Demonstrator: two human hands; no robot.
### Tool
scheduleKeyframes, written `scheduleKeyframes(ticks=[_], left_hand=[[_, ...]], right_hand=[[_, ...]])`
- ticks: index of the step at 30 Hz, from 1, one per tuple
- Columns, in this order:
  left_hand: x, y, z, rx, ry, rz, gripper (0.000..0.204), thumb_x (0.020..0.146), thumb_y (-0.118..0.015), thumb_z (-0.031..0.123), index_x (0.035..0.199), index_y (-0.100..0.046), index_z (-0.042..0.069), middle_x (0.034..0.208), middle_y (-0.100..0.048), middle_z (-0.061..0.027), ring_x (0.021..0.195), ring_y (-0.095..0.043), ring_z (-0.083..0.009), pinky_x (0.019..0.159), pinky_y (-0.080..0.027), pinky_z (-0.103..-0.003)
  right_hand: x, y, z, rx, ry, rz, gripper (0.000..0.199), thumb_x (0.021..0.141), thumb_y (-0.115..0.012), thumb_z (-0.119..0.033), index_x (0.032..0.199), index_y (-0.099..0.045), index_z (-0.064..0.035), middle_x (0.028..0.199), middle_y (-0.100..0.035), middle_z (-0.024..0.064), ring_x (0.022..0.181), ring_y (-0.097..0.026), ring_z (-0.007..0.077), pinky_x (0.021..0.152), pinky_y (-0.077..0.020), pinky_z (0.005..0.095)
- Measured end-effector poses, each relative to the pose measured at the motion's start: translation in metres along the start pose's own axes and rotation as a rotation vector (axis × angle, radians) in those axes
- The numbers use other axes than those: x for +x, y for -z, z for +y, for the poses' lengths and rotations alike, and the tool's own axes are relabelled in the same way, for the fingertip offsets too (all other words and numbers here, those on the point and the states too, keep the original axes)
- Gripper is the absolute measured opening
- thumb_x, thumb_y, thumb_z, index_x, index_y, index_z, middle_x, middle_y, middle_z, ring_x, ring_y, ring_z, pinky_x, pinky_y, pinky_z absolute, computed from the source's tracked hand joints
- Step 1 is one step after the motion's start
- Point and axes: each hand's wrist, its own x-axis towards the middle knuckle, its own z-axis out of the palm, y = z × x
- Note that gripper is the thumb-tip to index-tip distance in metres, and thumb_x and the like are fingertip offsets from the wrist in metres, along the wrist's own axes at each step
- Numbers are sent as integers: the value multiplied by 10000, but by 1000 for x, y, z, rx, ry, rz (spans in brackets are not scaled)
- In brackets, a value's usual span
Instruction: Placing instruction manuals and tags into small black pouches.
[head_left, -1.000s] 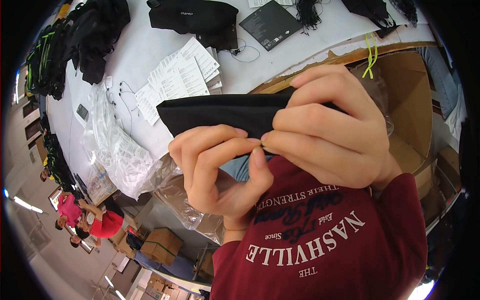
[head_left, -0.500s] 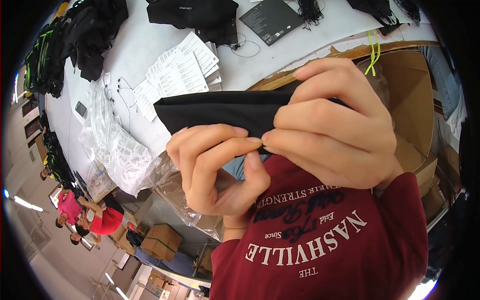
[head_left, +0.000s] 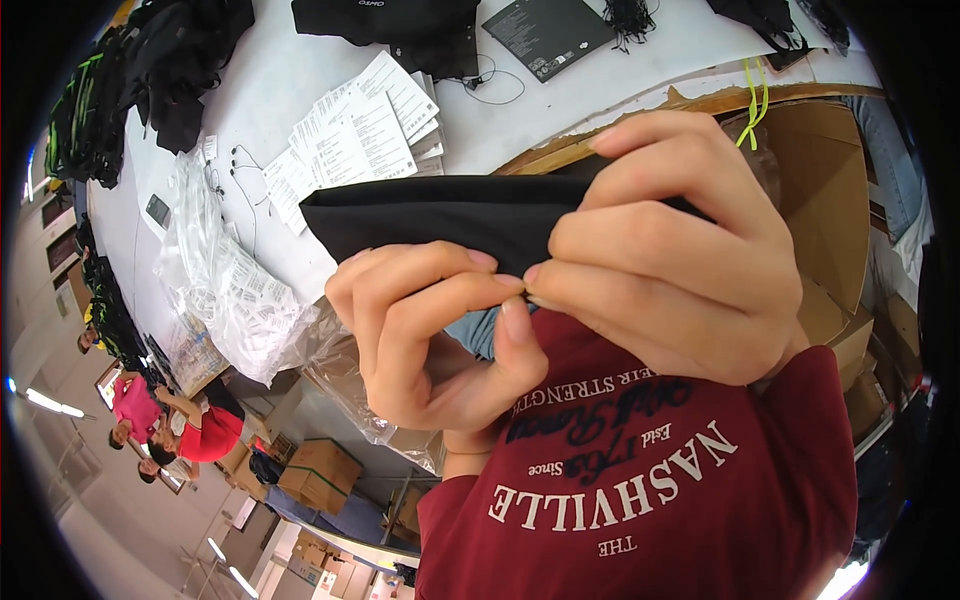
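White table (head_left: 575, 105) and papers (head_left: 350, 140) have slid a bit toward 12 o'clock in view. Black cloth (head_left: 430, 218) runs long from 9 to 3 o'clock, mostly 12 o'clock of the pinch. Right hand (head_left: 670, 260) covers its 3 o'clock part; left hand (head_left: 430, 330) holds its 6 o'clock edge. Fingertips (head_left: 510, 284) meet, pinched tight; anything smaller between is hidden.

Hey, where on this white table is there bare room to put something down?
The white table has one bare patch between the dark heap and the paper sheets, another between the flat black package and the wooden edge. It's crowded around the clear plastic bag, and in front of you, where your left hand and right hand hold black cloth.
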Motion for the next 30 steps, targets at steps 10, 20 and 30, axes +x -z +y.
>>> scheduleKeyframes(ticks=[10,20,30], left_hand=[[1,-1,0,-54,56,13,191,576,-672,41,756,-678,103,808,-643,-36,773,-534,-191,770,-401,-318],[1,-1,-4,-30,28,12,157,607,-715,93,756,-672,115,797,-641,-18,777,-528,-185,754,-408,-306],[1,-2,-4,-25,25,9,138,619,-710,97,751,-674,113,793,-647,-19,781,-523,-183,750,-412,-305]], right_hand=[[-2,-3,5,7,28,36,199,591,-735,-130,753,-698,-20,780,-625,41,728,-557,206,732,-519,392],[-3,-10,3,20,11,96,232,557,-664,-162,742,-701,-28,774,-631,38,725,-572,195,711,-527,391],[-1,-9,4,57,-11,59,221,562,-674,-155,741,-697,-28,785,-634,33,729,-571,192,705,-528,391]])
